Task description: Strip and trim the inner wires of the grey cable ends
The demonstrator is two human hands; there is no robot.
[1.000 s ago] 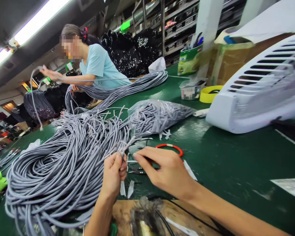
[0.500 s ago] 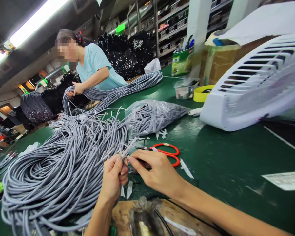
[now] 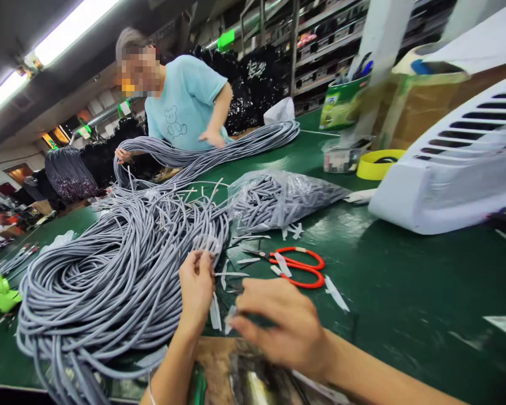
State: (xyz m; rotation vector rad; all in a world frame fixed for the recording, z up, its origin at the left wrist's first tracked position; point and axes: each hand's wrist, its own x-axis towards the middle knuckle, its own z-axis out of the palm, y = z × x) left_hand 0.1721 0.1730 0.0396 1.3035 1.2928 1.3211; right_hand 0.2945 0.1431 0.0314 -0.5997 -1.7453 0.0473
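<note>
My left hand (image 3: 197, 284) is closed at the right edge of the large pile of grey cables (image 3: 109, 281); a bit of clear film shows at its fingertips, but what it pinches is too small to make out. To its right and lower, my right hand (image 3: 278, 320) is blurred, its fingers curled, with a pale scrap near the fingertips. Beyond my hands, red-handled scissors (image 3: 301, 264) lie on the green table (image 3: 405, 270), with pale strips around them. A clear bag of short grey cable pieces (image 3: 278, 199) rests behind the scissors.
Across the table a person in a light blue shirt (image 3: 183, 107) handles a long grey cable bundle (image 3: 253, 143). A white fan (image 3: 451, 169), yellow tape roll (image 3: 377, 164), plastic tub (image 3: 341, 156) and green pen container (image 3: 343, 104) stand at the right. A worn board lies nearest me.
My right hand has come away from my left, moving down and right. The other person has straightened and lifted one hand off the bundle. The view has shifted slightly.
</note>
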